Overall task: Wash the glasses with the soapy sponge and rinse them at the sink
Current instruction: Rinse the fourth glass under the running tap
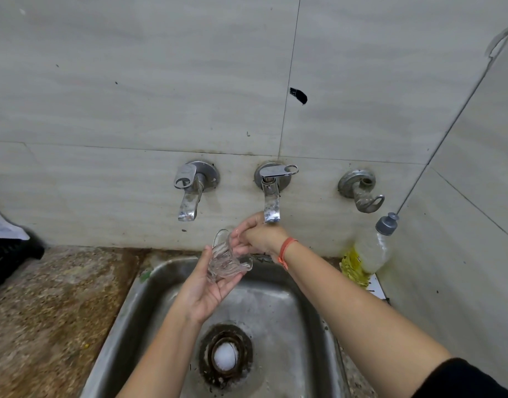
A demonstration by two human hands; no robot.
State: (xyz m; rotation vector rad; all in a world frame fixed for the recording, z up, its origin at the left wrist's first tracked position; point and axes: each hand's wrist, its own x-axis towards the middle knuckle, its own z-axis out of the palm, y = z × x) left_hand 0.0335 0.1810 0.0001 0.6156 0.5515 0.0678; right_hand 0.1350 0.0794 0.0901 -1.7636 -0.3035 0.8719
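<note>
A clear ribbed glass [224, 258] with a handle lies tilted over the steel sink [301, 314], its mouth turned up and left. My left hand [208, 285] cradles it from below, thumb and fingers curled round its body. My right hand [260, 235] is at the glass's upper side, just under the middle tap [271, 196], with its fingers bent against the glass. No sponge is in view.
A second tap [191, 191] is mounted on the wall to the left and a valve [362, 191] to the right. A plastic bottle [372, 248] stands at the sink's right corner. A speckled stone counter [45, 297] runs left. The drain [225, 356] holds a white ball.
</note>
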